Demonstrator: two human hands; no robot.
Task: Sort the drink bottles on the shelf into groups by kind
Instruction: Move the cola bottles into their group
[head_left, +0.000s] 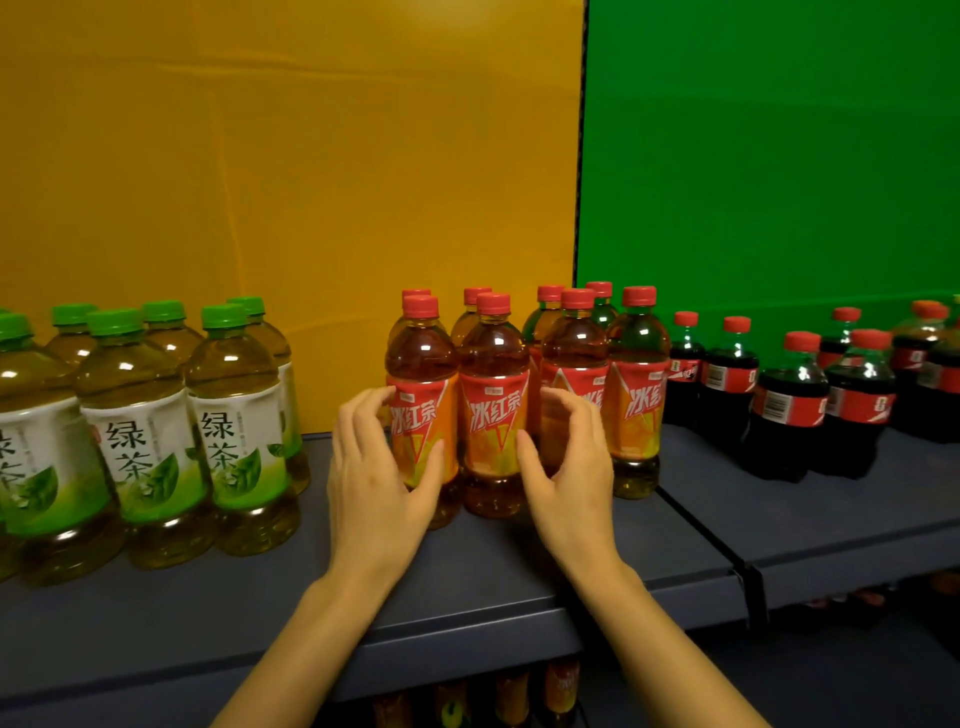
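Several iced red tea bottles (493, 405) with red caps and orange-red labels stand clustered mid-shelf. My left hand (374, 467) curves around the left front bottle (421, 395), fingers apart, thumb on its label. My right hand (571, 467) cups the side of the third front bottle (576, 364), fingers spread, not closed. The middle front bottle stands between both hands. Green tea bottles (140, 415) with green caps group at the left. Dark cola bottles (795, 405) with red caps group at the right.
The grey shelf (519, 571) has a seam and bracket (748, 587) at the right. A yellow back panel (291, 156) meets a green one (769, 156) behind the red tea. More bottles (561, 686) show on a lower shelf.
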